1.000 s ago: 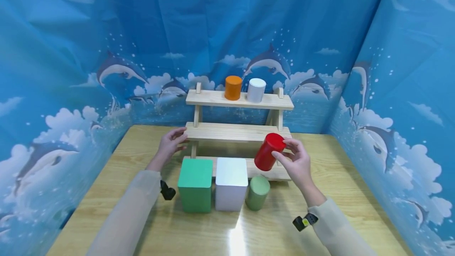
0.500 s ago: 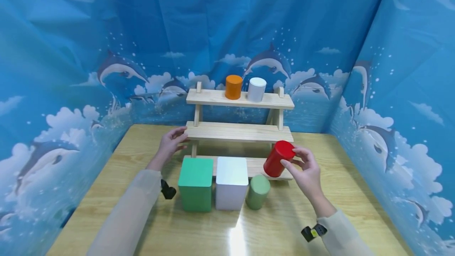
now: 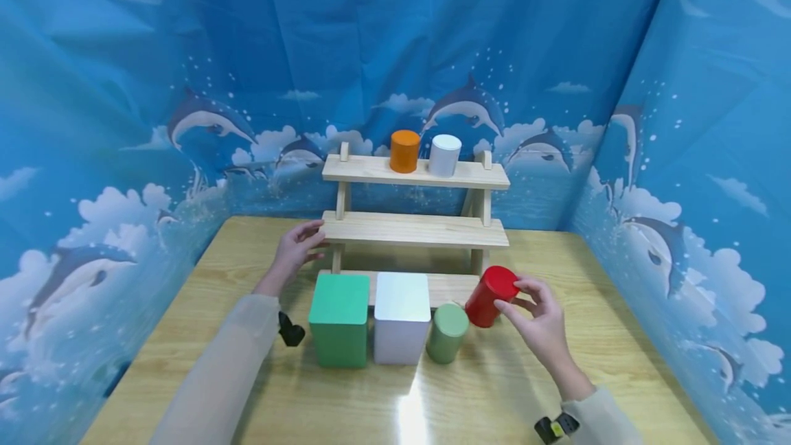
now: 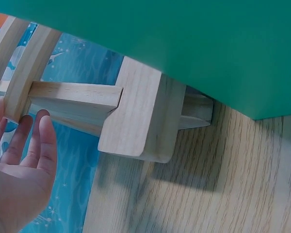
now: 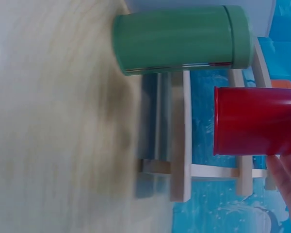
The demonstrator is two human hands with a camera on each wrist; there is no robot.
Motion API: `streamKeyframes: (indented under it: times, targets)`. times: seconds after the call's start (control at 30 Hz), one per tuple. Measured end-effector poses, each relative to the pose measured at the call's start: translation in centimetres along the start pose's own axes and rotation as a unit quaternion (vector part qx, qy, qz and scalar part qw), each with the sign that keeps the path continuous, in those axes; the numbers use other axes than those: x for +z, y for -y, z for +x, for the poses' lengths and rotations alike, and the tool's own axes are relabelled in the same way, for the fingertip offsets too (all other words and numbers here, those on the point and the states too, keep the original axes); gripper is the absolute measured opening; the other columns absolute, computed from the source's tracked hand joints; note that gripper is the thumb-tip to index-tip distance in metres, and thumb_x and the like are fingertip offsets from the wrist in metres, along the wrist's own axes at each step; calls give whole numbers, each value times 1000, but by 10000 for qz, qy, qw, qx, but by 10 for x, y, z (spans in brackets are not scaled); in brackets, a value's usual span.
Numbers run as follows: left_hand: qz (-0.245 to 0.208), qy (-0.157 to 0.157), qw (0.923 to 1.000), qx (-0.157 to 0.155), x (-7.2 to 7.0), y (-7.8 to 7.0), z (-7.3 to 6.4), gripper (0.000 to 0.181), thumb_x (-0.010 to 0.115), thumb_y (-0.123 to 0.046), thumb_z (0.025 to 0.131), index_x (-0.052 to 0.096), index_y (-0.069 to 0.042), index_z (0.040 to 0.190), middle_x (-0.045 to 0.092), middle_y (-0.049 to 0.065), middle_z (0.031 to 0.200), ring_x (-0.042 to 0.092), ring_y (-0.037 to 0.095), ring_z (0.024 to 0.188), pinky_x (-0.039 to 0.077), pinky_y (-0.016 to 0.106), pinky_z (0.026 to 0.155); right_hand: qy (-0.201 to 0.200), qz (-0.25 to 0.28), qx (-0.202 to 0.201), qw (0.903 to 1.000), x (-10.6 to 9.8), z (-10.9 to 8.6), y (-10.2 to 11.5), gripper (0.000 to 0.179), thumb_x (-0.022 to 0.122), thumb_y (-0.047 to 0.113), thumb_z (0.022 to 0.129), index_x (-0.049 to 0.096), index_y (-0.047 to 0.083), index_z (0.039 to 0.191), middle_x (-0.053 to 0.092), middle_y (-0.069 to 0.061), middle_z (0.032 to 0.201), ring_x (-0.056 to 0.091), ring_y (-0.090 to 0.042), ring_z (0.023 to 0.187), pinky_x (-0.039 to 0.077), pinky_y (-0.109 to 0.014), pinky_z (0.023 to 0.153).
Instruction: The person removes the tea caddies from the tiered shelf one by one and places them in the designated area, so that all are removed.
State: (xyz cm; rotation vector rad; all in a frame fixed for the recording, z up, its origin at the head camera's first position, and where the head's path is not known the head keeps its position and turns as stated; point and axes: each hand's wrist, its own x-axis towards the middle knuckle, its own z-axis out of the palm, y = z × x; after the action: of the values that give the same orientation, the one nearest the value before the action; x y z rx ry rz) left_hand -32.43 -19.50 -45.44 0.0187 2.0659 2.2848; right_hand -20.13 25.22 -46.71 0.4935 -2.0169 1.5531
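Note:
My right hand [image 3: 539, 318] grips a red cylindrical canister [image 3: 488, 301] near its top, thumb on the near side and fingers on the far side. The canister hangs tilted in front of the right end of the lowest shelf; the right wrist view shows its base above the table surface. At the left end of the middle shelf, my left hand [image 3: 295, 253] holds the board of the wooden three-tier stand [image 3: 414, 228], thumb and fingers on either side of its end [image 4: 31, 73]. A green canister with a lid [image 5: 177, 41] stands beside the red one.
A green box [image 3: 340, 321] and a white box [image 3: 402, 321] stand side by side in front of the stand, left of the green canister. The top shelf bears an orange canister [image 3: 404, 152] and a white canister [image 3: 445, 156]. Blue dolphin-print curtains [image 3: 247, 53] surround the table.
My right hand has carried the red canister to the right, down and towards me, from over the lowest shelf to in front of its right end. The left hand stays on the stand.

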Motion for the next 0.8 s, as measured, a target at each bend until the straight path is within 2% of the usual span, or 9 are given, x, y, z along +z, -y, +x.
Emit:
streamKeyframes:
  times: [0.07,0.1,0.17,0.23,0.4,0.57,0.67,0.8]
  targets:
    - [17,33,10000,2,1,-4,-3,45,57,-16,94,45,-5,136,44,19,130,59,21,99,50,46,87,50,-165,122,9998,-1,-5,-2,43,77,2,74,54,1,110,54,-12,120,55,-12,105,53,-20,77]
    - [31,46,10000,2,1,-5,-4,45,56,-15,94,45,-5,136,44,19,131,59,20,98,48,48,90,46,-467,280,9985,0,-7,9,43,78,-1,72,54,-1,109,54,-13,119,55,-11,104,53,-19,74]
    - [65,57,10000,-11,2,-8,-6,45,56,-15,94,44,-5,137,44,18,131,59,21,99,44,52,93,91,-504,369,9980,0,-12,7,43,77,-3,72,54,-2,108,55,-14,119,55,-9,104,54,-21,75]
    - [100,39,9999,-32,2,-9,-7,45,56,-15,94,44,-5,137,45,17,131,57,23,101,45,50,92,104,-459,397,9981,1,-17,5,43,77,-6,70,53,-4,106,55,-17,117,56,-9,103,55,-22,74]
    - [121,-17,9999,-48,3,-9,-7,46,57,-16,94,44,-6,137,46,16,130,56,24,102,54,36,79,120,-230,353,9990,2,-29,-2,44,76,-15,66,54,-8,103,54,-23,114,57,-9,101,56,-25,72]
    - [104,25,9999,7,2,-7,-7,46,56,-16,94,43,-5,137,45,17,129,55,26,103,55,34,77,196,-126,408,9989,1,-35,-4,43,76,-14,66,53,-7,101,54,-23,115,57,-9,103,55,-23,73]
    - [85,19,10000,44,1,-1,-2,47,57,-19,94,44,-6,137,45,18,131,54,30,106,52,43,85,221,-49,409,9989,2,-38,-5,41,76,-14,66,53,-7,99,54,-24,115,57,-8,104,55,-24,73]
    - [36,-70,9999,77,-1,9,5,48,60,-24,92,46,-10,136,45,16,132,50,36,113,39,58,95,290,-17,426,9987,4,-42,-3,41,75,-18,65,52,-9,98,53,-27,113,58,-7,102,56,-29,72]
